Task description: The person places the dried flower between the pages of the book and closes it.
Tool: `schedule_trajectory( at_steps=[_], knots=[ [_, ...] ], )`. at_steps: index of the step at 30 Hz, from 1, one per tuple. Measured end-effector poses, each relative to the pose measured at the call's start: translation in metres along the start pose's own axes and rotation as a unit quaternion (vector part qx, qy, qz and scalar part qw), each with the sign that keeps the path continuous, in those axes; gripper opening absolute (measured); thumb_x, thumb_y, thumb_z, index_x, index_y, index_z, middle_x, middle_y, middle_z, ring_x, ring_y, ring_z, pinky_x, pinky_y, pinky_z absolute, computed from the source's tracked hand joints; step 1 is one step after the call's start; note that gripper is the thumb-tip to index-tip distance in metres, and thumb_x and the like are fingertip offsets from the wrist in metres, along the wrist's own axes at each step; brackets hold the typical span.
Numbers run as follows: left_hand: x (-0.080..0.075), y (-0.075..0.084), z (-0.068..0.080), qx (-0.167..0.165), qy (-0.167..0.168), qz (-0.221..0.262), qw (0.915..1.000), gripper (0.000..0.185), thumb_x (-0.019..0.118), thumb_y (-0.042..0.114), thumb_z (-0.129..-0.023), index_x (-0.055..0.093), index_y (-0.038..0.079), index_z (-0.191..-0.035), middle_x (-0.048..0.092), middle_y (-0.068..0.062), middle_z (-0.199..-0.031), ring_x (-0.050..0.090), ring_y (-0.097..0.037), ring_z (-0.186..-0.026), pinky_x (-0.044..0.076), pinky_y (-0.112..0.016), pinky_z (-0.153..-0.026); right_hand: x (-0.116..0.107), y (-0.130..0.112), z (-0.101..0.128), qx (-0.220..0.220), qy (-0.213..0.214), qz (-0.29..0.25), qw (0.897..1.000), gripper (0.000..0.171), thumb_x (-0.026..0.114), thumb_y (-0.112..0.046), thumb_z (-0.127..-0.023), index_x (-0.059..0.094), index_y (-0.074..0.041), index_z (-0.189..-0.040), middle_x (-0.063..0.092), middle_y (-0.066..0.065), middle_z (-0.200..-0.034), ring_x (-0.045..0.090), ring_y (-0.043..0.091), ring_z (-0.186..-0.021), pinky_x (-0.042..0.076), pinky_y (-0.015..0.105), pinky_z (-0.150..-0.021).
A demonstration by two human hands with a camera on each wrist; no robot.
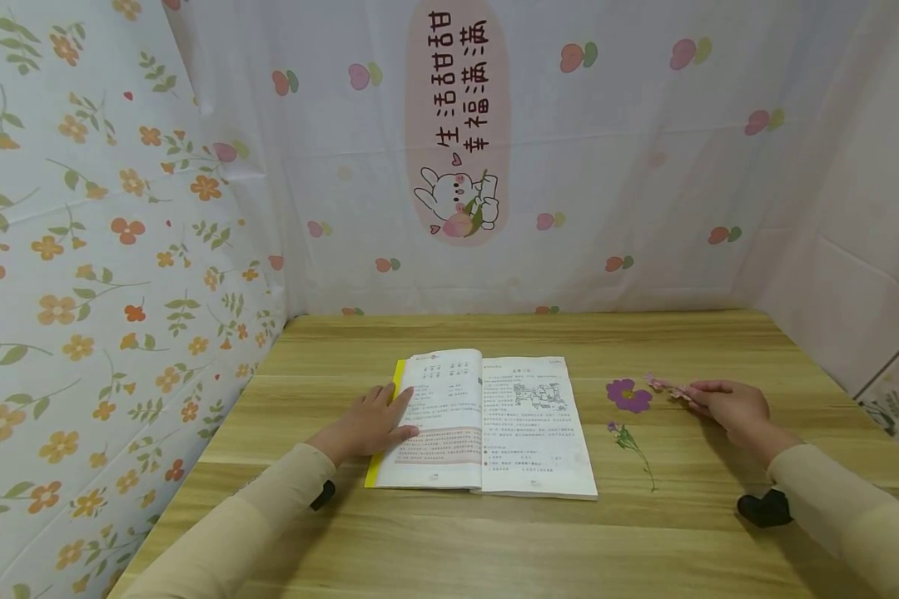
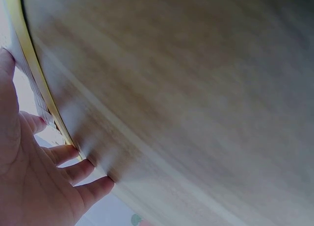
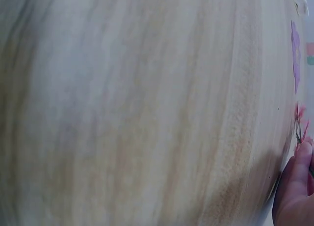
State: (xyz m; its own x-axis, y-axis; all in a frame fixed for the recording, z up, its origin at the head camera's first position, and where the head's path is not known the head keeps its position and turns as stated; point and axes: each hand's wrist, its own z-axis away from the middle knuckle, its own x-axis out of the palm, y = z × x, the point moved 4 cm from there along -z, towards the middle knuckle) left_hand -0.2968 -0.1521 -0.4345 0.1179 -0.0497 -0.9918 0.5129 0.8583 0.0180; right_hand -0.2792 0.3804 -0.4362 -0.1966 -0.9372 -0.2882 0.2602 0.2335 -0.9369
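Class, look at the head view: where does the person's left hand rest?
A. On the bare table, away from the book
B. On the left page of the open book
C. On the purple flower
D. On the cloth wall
B: the left hand lies flat on the left page of the open book, while the purple flower lies across the table nearer the right hand.

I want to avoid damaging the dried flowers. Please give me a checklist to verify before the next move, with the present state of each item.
1. Book lies open and flat on the table: ok.
2. Left hand rests on the left page and keeps it down: ok.
3. Right hand is at the pink flower sprig: ok; whether its fingers grip firmly: cannot tell.
4. Purple flower lies apart from the book: ok.
5. Small stemmed sprig lies untouched, beside the book: ok.
6. Right page is bare for placing: ok.
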Motion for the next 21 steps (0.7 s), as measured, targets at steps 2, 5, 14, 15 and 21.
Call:
schedule_trajectory(
  at_steps=[2, 5, 14, 15, 21],
  knots=[
    [0.0001, -0.0001, -0.0004, 0.001, 0.0, 0.002, 1.0, 0.076, 0.043, 0.056, -0.099, 0.027, 0.006, -0.153, 0.031, -0.028, -0.148, 0.032, -0.043, -0.134, 0.032, -0.055, -0.105, -0.0011, 0.001, -0.0003, -0.002, 0.001, 0.014, 1.0, 0.035, 0.062, -0.01, -0.095, 0.057, 0.012, -0.121, 0.06, -0.013, -0.078, 0.063, 0.0, -0.07, 0.054, 0.022, -0.069],
    [-0.0005, 0.0003, -0.0004, -0.001, -0.003, 0.002, 1.0, 0.075, 0.042, 0.055, -0.099, 0.026, 0.006, -0.153, 0.031, -0.027, -0.148, 0.032, -0.043, -0.134, 0.031, -0.055, -0.105, -0.0028, 0.0017, -0.0012, -0.009, -0.005, 0.045, 0.999, 0.04, 0.065, -0.014, -0.094, 0.057, 0.012, -0.122, 0.06, -0.015, -0.079, 0.062, -0.002, -0.071, 0.052, 0.02, -0.067],
    [-0.0001, -0.0006, -0.0004, 0.003, -0.006, -0.001, 1.0, 0.076, 0.042, 0.055, -0.099, 0.025, 0.005, -0.154, 0.031, -0.028, -0.148, 0.032, -0.043, -0.134, 0.031, -0.055, -0.105, -0.0035, -0.0018, -0.0006, -0.03, -0.029, 0.105, 0.994, 0.046, 0.066, -0.012, -0.092, 0.05, 0.017, -0.124, 0.064, -0.006, -0.083, 0.065, 0.002, -0.071, 0.054, 0.024, -0.066],
    [-0.0004, -0.0005, -0.0003, 0.004, -0.005, -0.001, 1.0, 0.075, 0.042, 0.055, -0.1, 0.026, 0.005, -0.154, 0.031, -0.028, -0.148, 0.032, -0.043, -0.134, 0.031, -0.055, -0.105, -0.0036, -0.0018, -0.0008, -0.03, -0.033, 0.106, 0.993, 0.046, 0.066, -0.011, -0.092, 0.051, 0.018, -0.124, 0.064, -0.006, -0.082, 0.065, 0.003, -0.071, 0.054, 0.024, -0.066],
    [-0.0007, -0.0003, 0.0, 0.009, 0.002, 0.0, 1.0, 0.074, 0.042, 0.054, -0.1, 0.028, 0.005, -0.153, 0.032, -0.029, -0.146, 0.034, -0.043, -0.133, 0.033, -0.055, -0.104, -0.0067, -0.0039, -0.0041, -0.016, -0.051, 0.108, 0.993, 0.043, 0.066, -0.02, -0.093, 0.056, 0.013, -0.119, 0.062, -0.009, -0.084, 0.061, 0.007, -0.074, 0.052, 0.027, -0.067]
  ],
)
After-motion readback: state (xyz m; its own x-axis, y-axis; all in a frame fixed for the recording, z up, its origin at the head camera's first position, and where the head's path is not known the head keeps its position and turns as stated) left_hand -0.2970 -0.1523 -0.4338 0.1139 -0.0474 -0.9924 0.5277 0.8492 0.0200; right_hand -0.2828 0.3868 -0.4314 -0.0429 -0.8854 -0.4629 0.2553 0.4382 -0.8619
